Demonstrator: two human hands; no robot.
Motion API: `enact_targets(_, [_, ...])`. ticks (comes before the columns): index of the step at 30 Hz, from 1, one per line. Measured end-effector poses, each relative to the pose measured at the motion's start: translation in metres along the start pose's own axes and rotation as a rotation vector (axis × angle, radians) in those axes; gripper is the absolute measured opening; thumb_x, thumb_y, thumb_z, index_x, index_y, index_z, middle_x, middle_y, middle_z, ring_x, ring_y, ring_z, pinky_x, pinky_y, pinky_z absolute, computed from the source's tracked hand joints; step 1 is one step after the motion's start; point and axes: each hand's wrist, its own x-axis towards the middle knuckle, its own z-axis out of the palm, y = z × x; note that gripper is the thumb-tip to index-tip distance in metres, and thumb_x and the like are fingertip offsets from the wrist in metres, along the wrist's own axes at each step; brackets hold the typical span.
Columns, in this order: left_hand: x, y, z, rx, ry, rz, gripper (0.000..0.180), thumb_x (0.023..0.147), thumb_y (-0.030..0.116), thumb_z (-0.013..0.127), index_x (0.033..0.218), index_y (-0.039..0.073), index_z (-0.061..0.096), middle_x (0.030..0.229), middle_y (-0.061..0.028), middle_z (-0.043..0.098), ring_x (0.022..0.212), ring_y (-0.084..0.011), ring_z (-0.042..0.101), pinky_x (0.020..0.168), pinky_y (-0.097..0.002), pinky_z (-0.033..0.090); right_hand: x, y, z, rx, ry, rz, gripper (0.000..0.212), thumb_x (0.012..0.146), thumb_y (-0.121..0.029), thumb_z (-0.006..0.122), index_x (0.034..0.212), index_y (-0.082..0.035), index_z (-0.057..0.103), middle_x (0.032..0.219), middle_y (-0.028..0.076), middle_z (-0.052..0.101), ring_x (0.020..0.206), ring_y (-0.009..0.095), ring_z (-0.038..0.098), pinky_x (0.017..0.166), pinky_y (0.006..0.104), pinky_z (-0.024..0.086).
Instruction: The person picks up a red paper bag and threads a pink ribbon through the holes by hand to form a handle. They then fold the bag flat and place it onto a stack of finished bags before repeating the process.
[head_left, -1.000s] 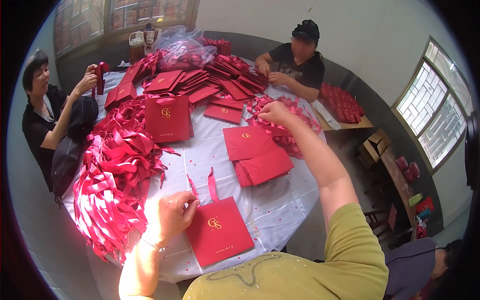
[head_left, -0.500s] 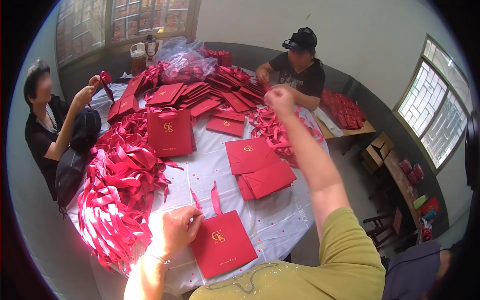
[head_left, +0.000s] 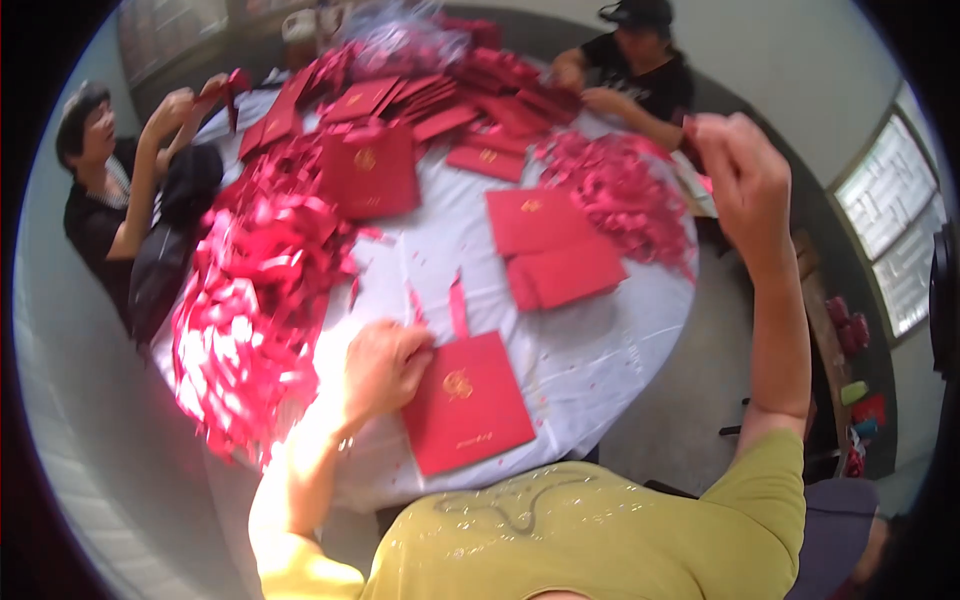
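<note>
A flat red paper gift bag (head_left: 470,405) with gold print lies before me at the near table edge. My left hand (head_left: 385,370) is closed, its fingertips pinching the bag's upper left corner. From the bag's top edge a red ribbon handle (head_left: 458,308) sticks out toward the far side. My right hand (head_left: 745,180) is raised off to the right, fingers closed and blurred. A small bit of red ribbon (head_left: 690,128) shows at its fingertips; the rest of it is hidden. More folded red bags (head_left: 560,265) lie beyond the near one.
A white-covered round table (head_left: 400,260) carries a large ribbon heap (head_left: 255,310) at left and a ribbon pile (head_left: 625,195) at right. Another red bag (head_left: 370,170) stands by the left heap. Stacked bags (head_left: 430,100) fill the back. Two people (head_left: 105,200) work across the table.
My right hand has lifted away to the right from near the far ribbon pile. My left hand stays at the bag's corner. The whole view has shifted with my head.
</note>
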Motion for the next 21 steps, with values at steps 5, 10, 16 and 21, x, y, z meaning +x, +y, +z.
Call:
enact_targets(5, [0.012, 0.003, -0.013, -0.042, -0.103, -0.047, 0.018, 0.086, 0.005, 0.062, 0.102, 0.008, 0.068, 0.09, -0.0145, 0.069, 0.088, -0.0341, 0.066, 0.076, -0.0422, 0.052, -0.087, -0.102, 0.039, 0.536, -0.395, 0.126, 0.008, 0.078, -0.002, 0.073, 0.085, -0.004, 0.069, 0.075, 0.01, 0.067, 0.066, 0.024, 0.066, 0.056, 0.0333, 0.052])
enact_targets(10, [0.023, 0.022, -0.018, -0.022, -0.236, -0.052, 0.02, 0.083, 0.007, 0.065, 0.103, 0.004, 0.067, 0.093, -0.0153, 0.07, 0.093, -0.0346, 0.065, 0.081, -0.0425, 0.051, -0.131, -0.129, 0.087, 0.807, -0.454, 0.322, 0.008, 0.081, -0.007, 0.071, 0.087, -0.002, 0.069, 0.074, 0.013, 0.066, 0.066, 0.028, 0.066, 0.058, 0.0357, 0.052])
enact_targets(16, [0.032, 0.029, 0.0, -0.037, -0.289, -0.08, 0.023, 0.079, 0.01, 0.071, 0.101, 0.003, 0.067, 0.087, -0.0147, 0.068, 0.092, -0.0324, 0.065, 0.08, -0.0409, 0.051, -0.146, -0.142, 0.109, 0.868, -0.433, 0.485, 0.009, 0.082, -0.004, 0.07, 0.09, -0.001, 0.069, 0.077, 0.013, 0.065, 0.065, 0.026, 0.063, 0.059, 0.033, 0.05])
enact_targets(21, [0.029, 0.019, 0.015, -0.21, -0.227, -0.184, 0.022, 0.077, 0.013, 0.072, 0.096, 0.002, 0.068, 0.082, -0.017, 0.068, 0.084, -0.0355, 0.065, 0.075, -0.0439, 0.051, -0.15, -0.141, 0.113, 0.858, -0.407, 0.508, 0.009, 0.082, -0.004, 0.07, 0.089, -0.001, 0.067, 0.077, 0.014, 0.063, 0.067, 0.028, 0.064, 0.06, 0.0345, 0.051])
